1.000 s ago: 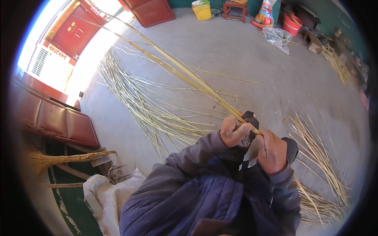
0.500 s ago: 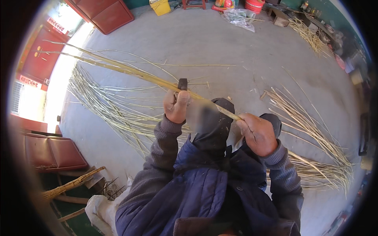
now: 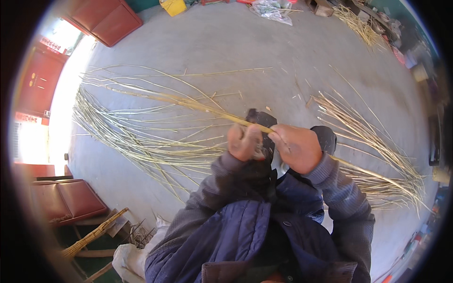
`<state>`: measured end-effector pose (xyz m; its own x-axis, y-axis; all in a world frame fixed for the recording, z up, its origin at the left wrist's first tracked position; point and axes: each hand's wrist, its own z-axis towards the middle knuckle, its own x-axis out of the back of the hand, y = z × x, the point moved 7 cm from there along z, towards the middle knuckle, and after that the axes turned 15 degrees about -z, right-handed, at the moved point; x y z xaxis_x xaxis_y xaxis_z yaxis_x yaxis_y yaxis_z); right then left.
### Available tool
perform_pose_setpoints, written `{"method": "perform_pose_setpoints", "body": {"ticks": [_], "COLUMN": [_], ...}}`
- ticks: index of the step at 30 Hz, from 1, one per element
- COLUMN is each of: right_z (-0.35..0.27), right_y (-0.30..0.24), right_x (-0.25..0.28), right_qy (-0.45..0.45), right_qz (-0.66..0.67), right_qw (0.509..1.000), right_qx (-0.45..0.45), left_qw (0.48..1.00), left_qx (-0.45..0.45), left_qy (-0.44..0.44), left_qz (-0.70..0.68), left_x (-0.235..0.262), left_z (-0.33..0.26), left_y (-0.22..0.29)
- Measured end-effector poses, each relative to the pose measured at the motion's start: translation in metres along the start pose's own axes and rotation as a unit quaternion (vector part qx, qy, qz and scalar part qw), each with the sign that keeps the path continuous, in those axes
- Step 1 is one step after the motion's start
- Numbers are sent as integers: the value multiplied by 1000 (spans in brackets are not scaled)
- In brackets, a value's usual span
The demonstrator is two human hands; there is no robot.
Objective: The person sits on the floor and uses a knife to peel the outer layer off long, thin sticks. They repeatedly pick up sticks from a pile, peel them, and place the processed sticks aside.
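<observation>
Left hand (image 3: pixel 244 141): closed in a fist around the long yellow cane (image 3: pixel 188 101), fingers wrapped narrow on it, just beside the right hand.
Right hand (image 3: pixel 296 147): fingers curled shut on the same cane, a little farther along it; the two hands nearly touched.
Long yellow cane: ran from the far left part of the floor (image 3: pixel 226 42), where its thin split ends fanned out, through both fists and on past the right sleeve (image 3: pixel 339 193) toward the right edge of the floor; it was lifted clear of the floor at the hands.
Dark tool: a black object (image 3: pixel 259 118) showed just above the left fist, against the cane; its kind could not be told.
Left bundle of strips (image 3: pixel 132 141): thin pale strips lay spread on the floor, left of the hands, under the raised cane.
Right bundle of strips (image 3: pixel 373 141): a second spread of strips lay on the floor, right of the hands.
Far heap of stalks (image 3: pixel 361 26): lay near the far right edge of the floor.
Red cushioned benches (image 3: pixel 61 200): stood at the near left edge of the floor; another red piece (image 3: pixel 106 19) stood at the far left corner.
Straw broom (image 3: pixel 92 236): leaned near the bench, at the near left.
Clothing: a dark blue quilted jacket (image 3: pixel 245 236) covered the person's body; grey knit sleeves reached the wrists.
</observation>
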<state>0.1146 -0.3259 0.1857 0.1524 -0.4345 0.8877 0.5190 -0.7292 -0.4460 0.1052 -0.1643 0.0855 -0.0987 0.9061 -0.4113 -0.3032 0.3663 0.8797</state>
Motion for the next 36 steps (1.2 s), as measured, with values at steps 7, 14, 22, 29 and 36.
{"method": "perform_pose_setpoints", "body": {"ticks": [7, 14, 22, 29, 36], "right_z": [4, 16, 22, 29, 30], "right_y": [22, 18, 18, 11, 14], "right_x": [-10, -27, -33, -48, -44], "right_qy": [-67, -46, -71, -78, -77], "right_qz": [32, -10, -27, -46, 26], "right_qw": [996, 998, 996, 995, 997], "right_qx": [-55, -40, -37, -37, -19], "left_qw": [999, 996, 997, 996, 985], "left_qx": [-4, 56, 76, -8, 133], "left_qy": [5, 58, 18, 23, 68], "left_qz": [51, -49, -7, 89, -91], "left_x": [27, 12, 22, 16, 32], "left_z": [15, -2, -1, -10, -3], "left_y": [-21, -28, -28, -39, -47]}}
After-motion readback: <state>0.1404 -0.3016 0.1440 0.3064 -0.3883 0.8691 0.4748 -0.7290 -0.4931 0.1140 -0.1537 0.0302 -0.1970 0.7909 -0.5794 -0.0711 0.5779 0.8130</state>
